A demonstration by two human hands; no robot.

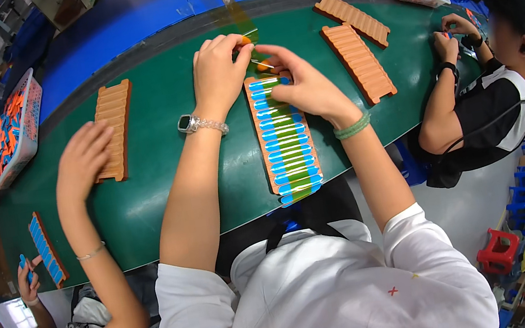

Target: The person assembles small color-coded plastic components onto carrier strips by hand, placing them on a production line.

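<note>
In the head view, your green table [243,173] meets blue panels [144,8] behind; a red stool [498,251] stands on the floor at right. Before you lies a ridged brown tray [261,138], its long axis running away from you, far end slightly left, blue sticks [279,180] crosswise. Your left hand [216,72] is pinched, your right [305,83] half-curled; you can't tell what either grips.

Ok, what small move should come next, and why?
Perhaps cut the translucent tape beyond the far end of the ridged brown tray: it crosses the blue round-ended pieces and seems to continue toward your left hand and right hand.
</note>
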